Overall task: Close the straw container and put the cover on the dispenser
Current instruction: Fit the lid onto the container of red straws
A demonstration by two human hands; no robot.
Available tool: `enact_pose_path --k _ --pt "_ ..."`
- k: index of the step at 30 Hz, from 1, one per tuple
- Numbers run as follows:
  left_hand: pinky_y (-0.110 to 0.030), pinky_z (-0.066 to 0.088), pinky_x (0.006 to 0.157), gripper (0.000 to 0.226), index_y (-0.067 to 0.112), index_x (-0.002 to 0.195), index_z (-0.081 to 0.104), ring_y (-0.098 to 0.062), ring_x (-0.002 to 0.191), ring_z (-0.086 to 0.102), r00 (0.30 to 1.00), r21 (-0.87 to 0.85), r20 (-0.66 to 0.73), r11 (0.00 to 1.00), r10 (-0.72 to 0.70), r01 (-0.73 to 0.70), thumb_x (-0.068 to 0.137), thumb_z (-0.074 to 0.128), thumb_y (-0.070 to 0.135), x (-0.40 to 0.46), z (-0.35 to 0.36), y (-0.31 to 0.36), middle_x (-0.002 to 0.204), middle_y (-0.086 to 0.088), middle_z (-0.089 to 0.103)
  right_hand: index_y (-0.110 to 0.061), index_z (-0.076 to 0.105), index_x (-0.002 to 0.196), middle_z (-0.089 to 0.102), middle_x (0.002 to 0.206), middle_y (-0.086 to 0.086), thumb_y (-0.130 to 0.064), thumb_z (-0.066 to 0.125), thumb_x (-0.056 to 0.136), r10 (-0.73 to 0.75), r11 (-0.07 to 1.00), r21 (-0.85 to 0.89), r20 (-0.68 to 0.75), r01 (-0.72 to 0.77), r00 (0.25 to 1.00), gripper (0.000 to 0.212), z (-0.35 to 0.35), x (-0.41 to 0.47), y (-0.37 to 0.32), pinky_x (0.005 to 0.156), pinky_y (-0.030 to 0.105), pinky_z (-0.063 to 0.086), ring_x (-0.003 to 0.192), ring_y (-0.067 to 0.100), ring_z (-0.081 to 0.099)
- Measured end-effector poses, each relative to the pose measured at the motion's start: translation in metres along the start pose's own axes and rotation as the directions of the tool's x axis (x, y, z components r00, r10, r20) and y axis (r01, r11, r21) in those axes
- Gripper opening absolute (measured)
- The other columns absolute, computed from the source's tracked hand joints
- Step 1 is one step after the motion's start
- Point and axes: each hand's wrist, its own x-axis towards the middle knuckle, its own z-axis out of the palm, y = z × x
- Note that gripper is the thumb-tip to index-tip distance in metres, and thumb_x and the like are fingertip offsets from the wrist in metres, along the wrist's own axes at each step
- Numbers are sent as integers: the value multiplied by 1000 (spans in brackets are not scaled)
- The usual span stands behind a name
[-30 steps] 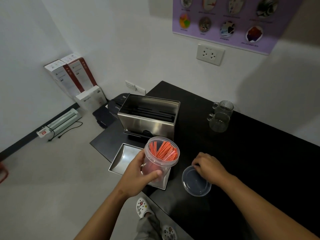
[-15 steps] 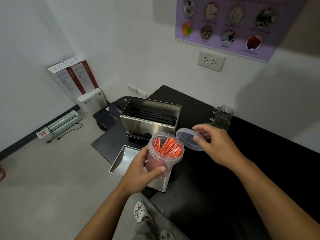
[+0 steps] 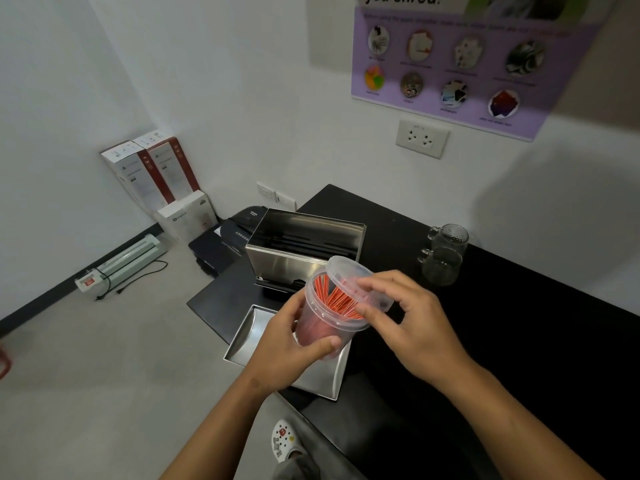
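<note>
Holding, left hand (image 3: 294,344): fingers and thumb wrapped around the side of the clear plastic straw container (image 3: 323,318), which is lifted above the table.
Right hand (image 3: 412,327): fingertips pinching the clear round lid (image 3: 358,284), which sits tilted over the container's far rim, not pressed flat.
Straw container: open at the near side, packed with red-orange straws (image 3: 337,301) standing on end.
Steel cover (image 3: 254,341): lying upside down like a shallow tray on the near corner of the black table (image 3: 519,341), directly under the container.
Dispenser (image 3: 304,244): stainless steel box just behind the cover, top open, uncovered.
Glass mugs (image 3: 443,254): two, stacked on the table, well right of the dispenser.
Wall socket (image 3: 421,138): on the white wall beyond, below a purple poster (image 3: 460,64).
</note>
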Motion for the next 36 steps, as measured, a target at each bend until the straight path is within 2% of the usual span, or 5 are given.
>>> enact_pose_path --k 15,17,22,29,36 --pt "-25 55 102 82 33 153 51 -21 131 64 997 22 71 999 35 -36 81 89 45 5 -16 13 142 4 67 -24 80 110 68 130 -12 -50 70 91 -70 996 54 26 69 997 34 9 13 -5 104 34 52 126 9 62" --pt "-26 55 103 82 33 153 51 -21 132 63 996 28 78 999 40 -42 81 89 45 6 -15 15 143 4 66 -37 76 100 59 141 -14 -64 71 84 -10 999 36 69 7 998 32 9 16 -3 109 38 48 137 7 51" --pt "-22 53 102 84 34 151 52 -24 131 64 995 24 93 999 27 -29 79 93 42 9 -15 18 140 2 68 -31 54 106 33 161 -18 -82 73 70 109 988 78 242 -131 964 65 13 18 7 108 41 50 141 -2 44" --pt "-30 59 100 87 30 152 52 -22 129 66 996 -103 89 994 -12 21 77 94 29 11 -9 19 139 0 67 -28 51 117 49 148 -6 -46 82 72 93 979 171 113 -112 989 57 22 19 14 93 48 57 126 17 60" --pt "-30 57 102 79 37 147 48 -16 135 62 978 -199 -152 974 -143 111 79 78 63 6 3 13 149 1 60 -25 53 128 54 141 -9 -44 81 72 60 973 223 -4 -58 998 65 23 22 10 96 44 57 123 17 62"
